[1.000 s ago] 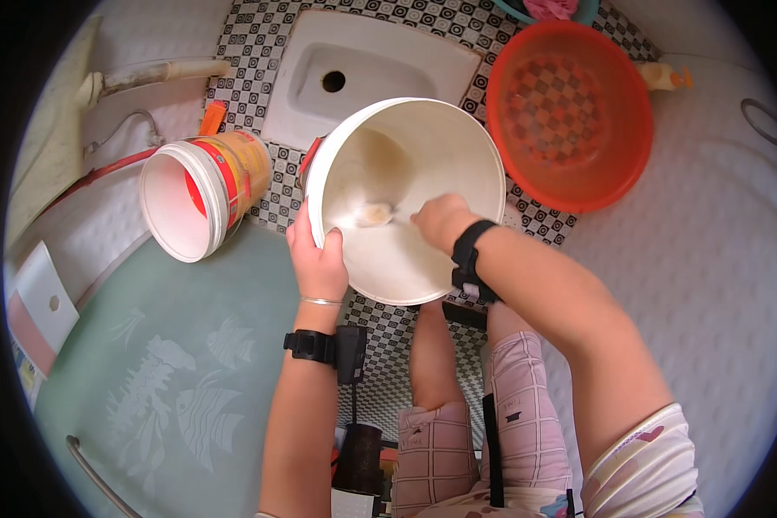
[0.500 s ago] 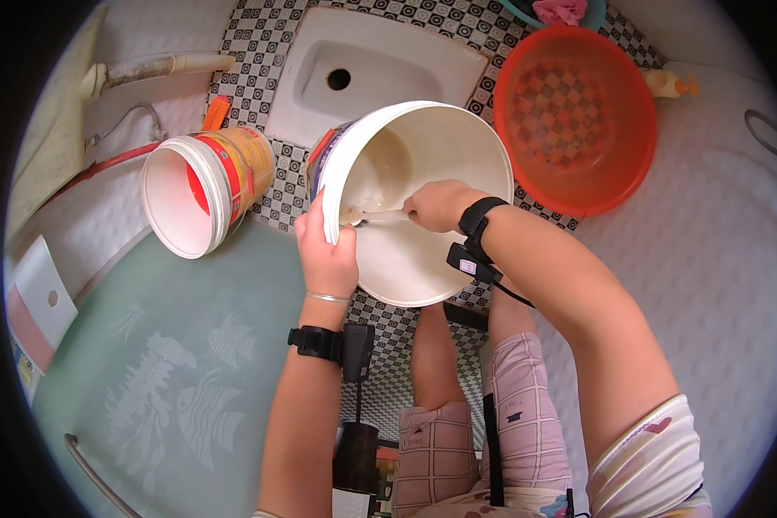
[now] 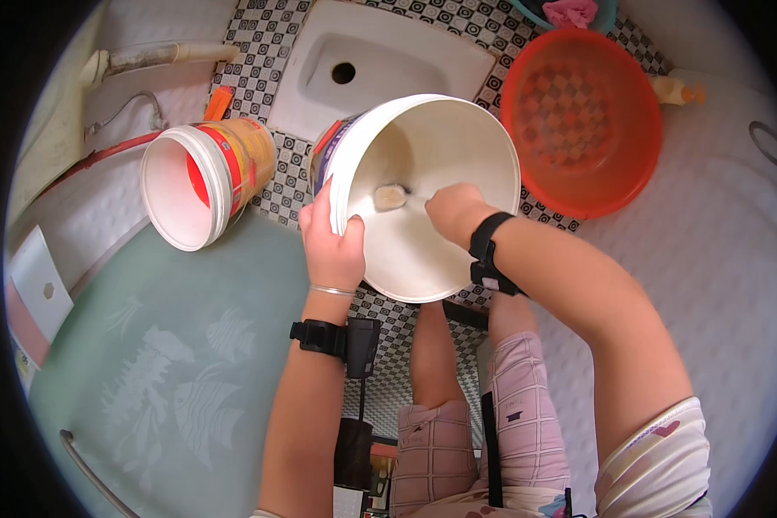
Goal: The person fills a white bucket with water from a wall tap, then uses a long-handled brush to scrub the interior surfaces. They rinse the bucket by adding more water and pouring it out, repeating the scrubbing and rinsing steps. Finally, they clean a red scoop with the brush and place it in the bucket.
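A large white bucket (image 3: 457,138) is tipped toward me, its wide mouth facing up and toward my body. My left hand (image 3: 332,250) grips its left rim, with the thumb on the inside. Inside the bucket, my right hand (image 3: 456,211) is closed round the pale handle of a brush. The light-coloured brush head (image 3: 391,197) is against the inner wall and slightly blurred. Brownish residue shows on the bucket's inside toward the bottom.
A smaller yellow and red bucket (image 3: 181,186) lies tipped at the left beside a greenish glass panel (image 3: 190,345). Behind is a white squat toilet (image 3: 388,26). An orange-red basin (image 3: 583,186) stands at the right, near a blue basin (image 3: 609,19) with pink cloth.
My right hand has moved slightly right and the brush head has shifted right along the inner wall. The bucket and my left hand have moved only a little.
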`<state>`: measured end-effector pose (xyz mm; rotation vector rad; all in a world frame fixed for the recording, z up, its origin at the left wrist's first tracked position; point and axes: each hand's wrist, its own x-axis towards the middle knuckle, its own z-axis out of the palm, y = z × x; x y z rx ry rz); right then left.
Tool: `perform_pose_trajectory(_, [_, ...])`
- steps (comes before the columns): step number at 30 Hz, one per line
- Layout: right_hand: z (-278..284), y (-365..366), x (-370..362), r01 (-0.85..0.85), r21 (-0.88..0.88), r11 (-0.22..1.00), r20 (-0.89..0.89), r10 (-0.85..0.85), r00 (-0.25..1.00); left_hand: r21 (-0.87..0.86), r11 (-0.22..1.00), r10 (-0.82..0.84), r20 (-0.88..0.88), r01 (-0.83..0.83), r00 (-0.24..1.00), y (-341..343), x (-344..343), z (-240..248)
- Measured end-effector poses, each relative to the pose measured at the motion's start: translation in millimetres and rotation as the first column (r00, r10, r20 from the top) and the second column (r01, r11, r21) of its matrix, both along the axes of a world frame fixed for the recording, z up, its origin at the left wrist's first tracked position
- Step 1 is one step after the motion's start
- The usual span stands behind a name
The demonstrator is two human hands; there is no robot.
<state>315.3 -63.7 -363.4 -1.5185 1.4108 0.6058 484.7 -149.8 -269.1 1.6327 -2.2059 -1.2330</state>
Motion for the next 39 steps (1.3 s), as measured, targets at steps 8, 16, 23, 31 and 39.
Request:
perform_pose_trajectory(8, [-1, 11, -36, 0.225, -0.096, 0.97, 0.048, -0.221, 0.974, -0.006, 1.0, 0.007, 0.011, -0.006, 1.0, -4, 11, -2])
perform_pose_trajectory(16, [12, -43, -51, -0.085, -0.548, 0.832, -0.231, -0.053, 0.971, -0.041, 0.999, 0.002, 0.001, -0.002, 1.0, 3, -12, -2])
perform_pose_trajectory(23, [-1, 6, -53, 0.111, -0.34, 0.934, -0.127, -0.162, 0.979, -0.03, 0.999, -0.037, 0.012, 0.037, 0.999, -2, -29, 1])
perform_pose_trajectory(31, [50, 46, -78, 0.189, -0.072, 0.979, -0.09, -0.195, 0.977, -0.035, 0.999, -0.002, 0.031, 0.003, 1.0, 2, -31, -4])
perform_pose_trajectory(39, [64, 49, -87, 0.131, -0.103, 0.986, -0.195, -0.149, 0.969, -0.039, 0.999, -0.024, 0.033, 0.025, 0.999, 0, -37, -2])
